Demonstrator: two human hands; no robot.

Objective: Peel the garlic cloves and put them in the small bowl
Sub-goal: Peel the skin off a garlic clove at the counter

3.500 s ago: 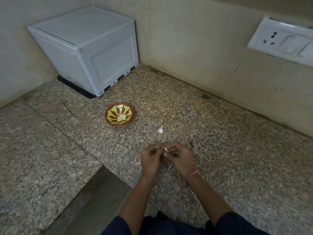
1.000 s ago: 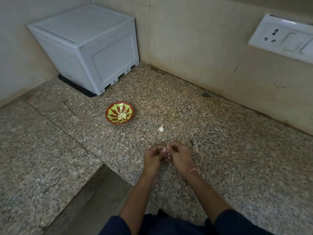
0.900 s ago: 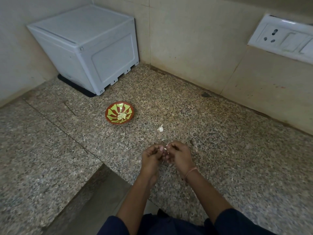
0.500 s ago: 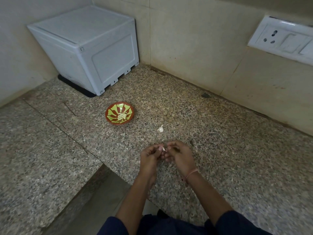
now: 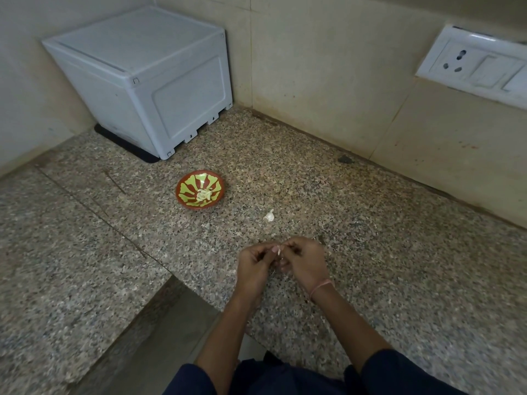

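Hardly anything has moved since 0.5 s ago: both hands sit in the same spot over the worktop (image 5: 399, 266), toward 6 o'clock in my view, and only the fingertips have shuffled slightly. Left hand (image 5: 252, 266) and right hand (image 5: 306, 263) are knuckle to knuckle with fingers curled, pinching one garlic clove (image 5: 279, 250) between them. Only a pale sliver of it shows, so I can't tell how much skin is off. A thin wristband (image 5: 321, 287) is on the right wrist. The small bowl (image 5: 179, 195) is at 10 o'clock from the hands, well apart, same position as before, with a pile of peeled cloves (image 5: 204, 194) in its middle. A loose garlic piece (image 5: 269, 216) lies on the worktop at 12 o'clock from the hands, near them but not touching, unchanged. White box (image 5: 148, 78) sits in the corner at 11 o'clock. Socket plate (image 5: 473, 67) is on the wall at 2 o'clock.
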